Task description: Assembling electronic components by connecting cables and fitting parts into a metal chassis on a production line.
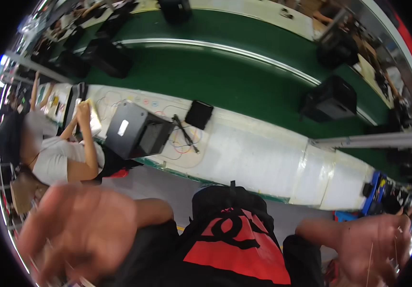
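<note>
My left hand (88, 227) is raised close to the camera at the lower left, large and smeared by motion, so its fingers do not show plainly. At the lower right my right hand (371, 241) is also lifted and blurred, its fingers partly bent. Thin pale lines cross the fingers of both hands; whether these are threads, wires or glare I cannot make out. Both hands are apart from the workbench (246, 150). On the bench, beyond my left hand, stands a black box-shaped cabinet (136, 129) with an open side.
Beside the cabinet lie a black cable (185, 133) and a flat black panel (199, 114). A co-worker in a white shirt (67, 158) works at the left. Behind the bench runs a green conveyor (244, 91) carrying black cabinets (330, 98). A blue bin (372, 193) sits at the right end.
</note>
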A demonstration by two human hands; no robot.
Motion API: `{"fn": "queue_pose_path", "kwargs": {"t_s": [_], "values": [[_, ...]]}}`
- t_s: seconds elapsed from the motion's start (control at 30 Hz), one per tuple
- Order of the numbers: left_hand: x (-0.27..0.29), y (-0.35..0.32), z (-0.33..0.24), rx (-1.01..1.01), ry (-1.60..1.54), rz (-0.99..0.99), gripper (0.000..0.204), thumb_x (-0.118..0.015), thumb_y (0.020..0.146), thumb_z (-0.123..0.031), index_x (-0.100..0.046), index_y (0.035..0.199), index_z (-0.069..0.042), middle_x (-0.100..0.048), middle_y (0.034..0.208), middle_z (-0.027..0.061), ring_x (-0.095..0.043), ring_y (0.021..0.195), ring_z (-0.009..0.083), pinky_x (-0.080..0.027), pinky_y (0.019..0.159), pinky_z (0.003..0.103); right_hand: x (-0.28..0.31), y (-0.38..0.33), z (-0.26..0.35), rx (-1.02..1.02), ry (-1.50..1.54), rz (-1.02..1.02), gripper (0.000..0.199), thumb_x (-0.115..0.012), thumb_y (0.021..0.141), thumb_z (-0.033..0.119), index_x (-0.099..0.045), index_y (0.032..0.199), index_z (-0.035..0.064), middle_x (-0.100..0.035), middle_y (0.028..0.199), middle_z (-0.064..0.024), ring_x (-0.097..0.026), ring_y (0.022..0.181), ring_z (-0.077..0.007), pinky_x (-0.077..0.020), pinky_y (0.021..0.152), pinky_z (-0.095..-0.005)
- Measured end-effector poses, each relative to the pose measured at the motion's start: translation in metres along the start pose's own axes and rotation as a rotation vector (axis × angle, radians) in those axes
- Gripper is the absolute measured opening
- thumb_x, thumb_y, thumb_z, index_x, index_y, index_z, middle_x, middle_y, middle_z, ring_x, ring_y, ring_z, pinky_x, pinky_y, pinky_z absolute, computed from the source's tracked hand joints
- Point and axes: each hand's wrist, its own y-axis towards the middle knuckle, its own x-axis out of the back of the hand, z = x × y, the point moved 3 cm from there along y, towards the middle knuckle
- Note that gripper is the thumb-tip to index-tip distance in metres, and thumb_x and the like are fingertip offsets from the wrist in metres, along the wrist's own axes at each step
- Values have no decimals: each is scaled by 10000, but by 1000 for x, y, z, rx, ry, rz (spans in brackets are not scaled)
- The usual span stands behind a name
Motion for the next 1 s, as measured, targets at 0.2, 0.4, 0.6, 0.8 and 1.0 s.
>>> {"fn": "queue_pose_path", "kwargs": {"t_s": [0.2, 0.4, 0.6, 0.8, 1.0], "values": [[159, -169, 81, 1201, 69, -479, 350, -475, 946, -135, -490, 1215, 88, -548, 1196, 183, -542, 1084, 287, -437, 972, 391, 51, -182, -19, -1081, -548, -442, 465, -369, 986, 324, -544, 1169, -66, -580, 1140, -187, -548, 1014, -247, -392, 936, -355], [211, -241, 93, 1269, -408, -1108, 494, -492, 961, -181, -330, 1357, 66, -409, 1387, 168, -334, 1350, 270, -297, 1129, 417, 24, -331, -26, -1691, -577, -570, 380, -425, 985, 274, -560, 1158, -37, -647, 1029, -142, -624, 876, -203, -458, 806, -306], [235, -242, 162, 982, -537, -1156, 461, -624, 904, -217, -483, 1280, 8, -506, 1316, 144, -467, 1224, 281, -341, 1092, 430, 21, -387, -23, -1892, -423, -228, 233, -497, 968, 187, -577, 1092, 7, -667, 969, -114, -640, 818, -169, -455, 740, -271], [273, -240, 151, 1045, -576, -1246, 487, -683, 854, -234, -522, 1232, 28, -542, 1289, 153, -507, 1192, 293, -394, 1037, 466, 29, -413, 0, -1995, -382, -228, 221, -489, 964, 177, -596, 1063, 12, -673, 928, -95, -631, 790, -154, -455, 711, -262], [227, -164, 87, 1031, -658, -1165, 411, -627, 900, -141, -511, 1249, 41, -547, 1290, 158, -500, 1206, 309, -362, 1067, 486, 1, -440, -18, -2219, 14, -76, 420, -443, 986, 312, -632, 1056, -56, -688, 958, -136, -661, 877, -193, -505, 830, -295]]}}
